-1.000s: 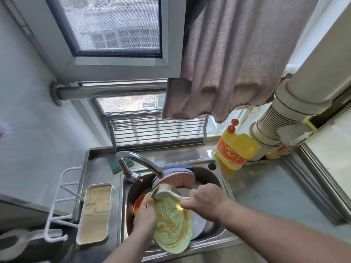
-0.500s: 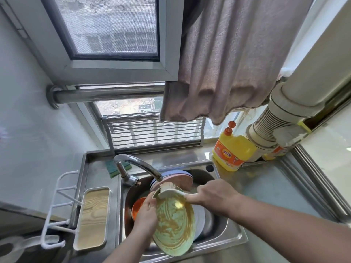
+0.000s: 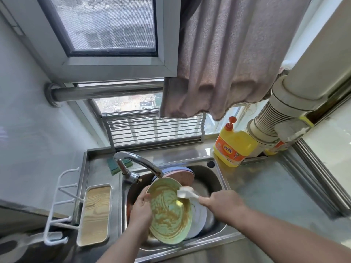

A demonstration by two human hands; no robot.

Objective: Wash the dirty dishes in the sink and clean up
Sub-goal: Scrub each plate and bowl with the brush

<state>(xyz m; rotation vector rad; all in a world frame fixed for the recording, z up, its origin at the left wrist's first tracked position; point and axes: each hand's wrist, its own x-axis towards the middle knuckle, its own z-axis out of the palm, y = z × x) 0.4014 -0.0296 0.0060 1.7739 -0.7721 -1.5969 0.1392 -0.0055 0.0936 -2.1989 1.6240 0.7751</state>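
Clearly scrubbing is the step in hand: the left hand (image 3: 141, 209) grips the rim of a green plate (image 3: 168, 211) smeared with brown sauce, tilted over the sink (image 3: 218, 179), while the right hand (image 3: 220, 203) is closed on a white brush (image 3: 185, 192) whose head touches the plate's upper edge. Next the brush should probably sweep down across the smears; more plates (image 3: 180, 173) wait just beyond the hands.

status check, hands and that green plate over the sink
Left hand gripping smeared green round plate by its left rim. Right hand holds white dish brush at plate's upper right edge. Curved metal faucet close above; no water seen.
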